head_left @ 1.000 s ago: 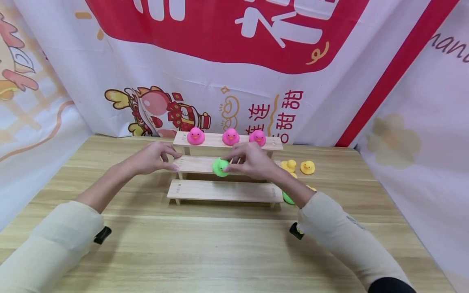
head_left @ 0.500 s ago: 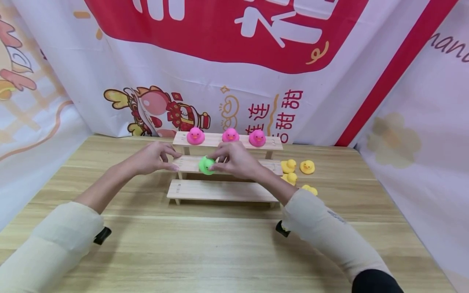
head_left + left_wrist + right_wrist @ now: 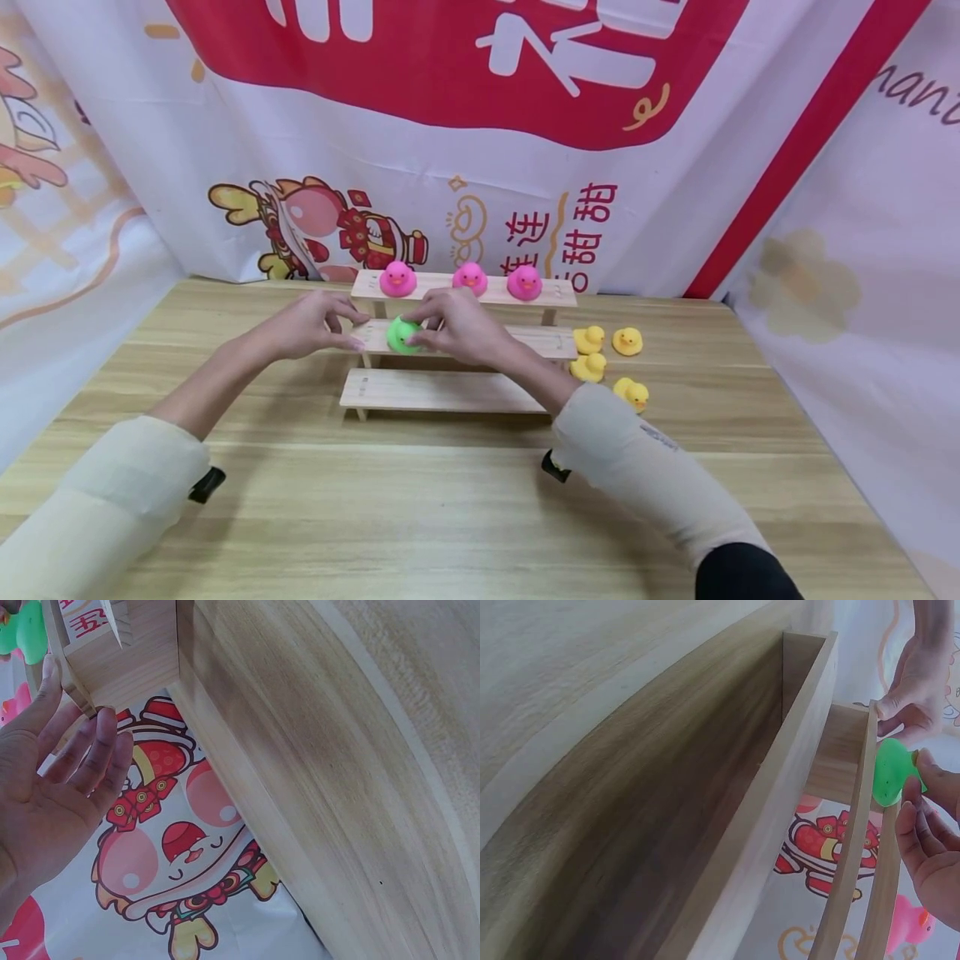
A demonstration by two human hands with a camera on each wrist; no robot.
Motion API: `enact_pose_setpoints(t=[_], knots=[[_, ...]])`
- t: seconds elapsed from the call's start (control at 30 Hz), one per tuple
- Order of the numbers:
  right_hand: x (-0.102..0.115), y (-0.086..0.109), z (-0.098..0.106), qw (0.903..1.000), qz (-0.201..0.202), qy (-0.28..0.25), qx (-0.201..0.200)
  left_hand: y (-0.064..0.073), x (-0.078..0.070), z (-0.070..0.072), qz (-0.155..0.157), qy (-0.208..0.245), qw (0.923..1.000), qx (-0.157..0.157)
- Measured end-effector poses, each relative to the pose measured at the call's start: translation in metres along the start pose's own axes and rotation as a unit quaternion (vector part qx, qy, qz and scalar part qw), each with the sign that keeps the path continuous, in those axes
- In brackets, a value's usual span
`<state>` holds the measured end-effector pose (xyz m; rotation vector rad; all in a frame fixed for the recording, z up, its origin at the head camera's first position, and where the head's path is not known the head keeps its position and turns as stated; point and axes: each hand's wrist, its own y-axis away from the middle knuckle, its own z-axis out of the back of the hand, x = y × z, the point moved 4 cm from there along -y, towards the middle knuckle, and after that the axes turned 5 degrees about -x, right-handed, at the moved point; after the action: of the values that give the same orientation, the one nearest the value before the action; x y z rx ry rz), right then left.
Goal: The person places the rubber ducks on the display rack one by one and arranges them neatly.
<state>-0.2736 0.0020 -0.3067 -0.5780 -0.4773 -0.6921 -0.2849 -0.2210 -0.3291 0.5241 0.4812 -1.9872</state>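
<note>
**Green duck (image 3: 401, 335) heads L along mid shelf (image 3: 543, 342), R hand (image 3: 465, 329) in charge**

And across it goes! In approx. 1 sec the green duck's travelled from around the centre of the mid shelf to near its L end, R hand moving with it. Slid or carried? Can't tell. It's now at the shelf's top face, seemingly touching, but not let go, so the placing looks well along rather than done. The R arm's shift has also uncovered more of the 4 yellow ducks (image 3: 627, 341) on the counter (image 3: 450, 500), just R of the shelves.

Grip check: R hand's grip is pinching the green duck betw. thumb & fingertips, coming at it from the duck's R side. R forearm (image 3: 536, 371) slants in from lower R, above the bottom shelf (image 3: 435, 390), cream sleeve (image 3: 600, 425) bunched up the arm.

L hand (image 3: 315, 323) hasn't budged: its grip is pinching the L end of the mid shelf, thumb toward the front edge, other fingers round the back, prob. to steady it. L forearm (image 3: 225, 375) reaches up from lower L. Hands are v. near each other, duck betw. them. Up top, 3 pink ducks (image 3: 525, 283) stand on the top shelf (image 3: 435, 285).
</note>
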Motion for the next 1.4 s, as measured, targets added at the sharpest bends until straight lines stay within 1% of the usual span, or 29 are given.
enact_pose_setpoints(t=[0.27, 0.63, 0.83, 1.0, 1.13, 1.4], knots=[[0.004, -0.009, -0.007, 0.9989, -0.04, 0.008, 0.023, 0.0, 0.0, -0.001, 0.004, 0.004, 1.0, 0.006], [0.005, -0.018, -0.014, 0.9989, -0.039, 0.018, 0.019, 0.0, 0.001, 0.0, -0.002, -0.001, 1.0, 0.003], [0.004, -0.02, -0.016, 0.9985, -0.052, 0.018, 0.007, 0.0, 0.0, 0.0, 0.005, 0.0, 1.0, 0.007], [0.004, -0.021, -0.017, 0.9985, -0.052, 0.019, 0.0, 0.0, 0.0, 0.0, 0.008, 0.004, 0.9999, 0.01], [0.003, -0.021, -0.017, 0.9984, -0.054, 0.015, 0.002, 0.0, 0.0, 0.0, 0.008, 0.003, 0.9999, 0.01], [0.002, -0.02, -0.017, 0.9973, -0.072, 0.006, 0.012, 0.0, 0.0, 0.0, 0.01, 0.001, 0.9999, 0.011]])
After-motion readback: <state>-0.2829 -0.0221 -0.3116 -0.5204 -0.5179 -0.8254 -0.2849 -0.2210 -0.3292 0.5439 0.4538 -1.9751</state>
